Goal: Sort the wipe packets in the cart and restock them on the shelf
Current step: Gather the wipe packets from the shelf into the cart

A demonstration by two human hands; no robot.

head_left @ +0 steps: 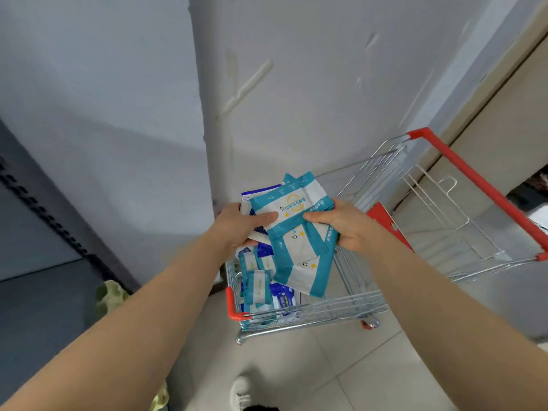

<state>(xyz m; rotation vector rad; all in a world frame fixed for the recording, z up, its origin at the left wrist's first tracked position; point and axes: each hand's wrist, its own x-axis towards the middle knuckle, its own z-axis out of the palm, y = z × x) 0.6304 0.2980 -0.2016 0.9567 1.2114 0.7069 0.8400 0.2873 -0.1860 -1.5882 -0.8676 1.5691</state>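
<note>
Above the wire cart [350, 304] I hold a fanned bunch of teal-and-white wipe packets [296, 229]. My left hand [240, 226] grips the bunch from the left, thumb lying across the top packet, and also holds a blue-and-white packet [258, 192] behind it. My right hand [344, 223] pinches the right side of the same bunch. More teal packets [256, 280] and blue packets [284, 298] lie loose in the cart basket below.
The cart has a red handle [480, 185] at the right and red corner bumpers [232, 307]. A grey wall [296, 84] stands just behind it. A dark shelf upright [44, 215] runs along the left. Tiled floor and my shoe [241, 393] show below.
</note>
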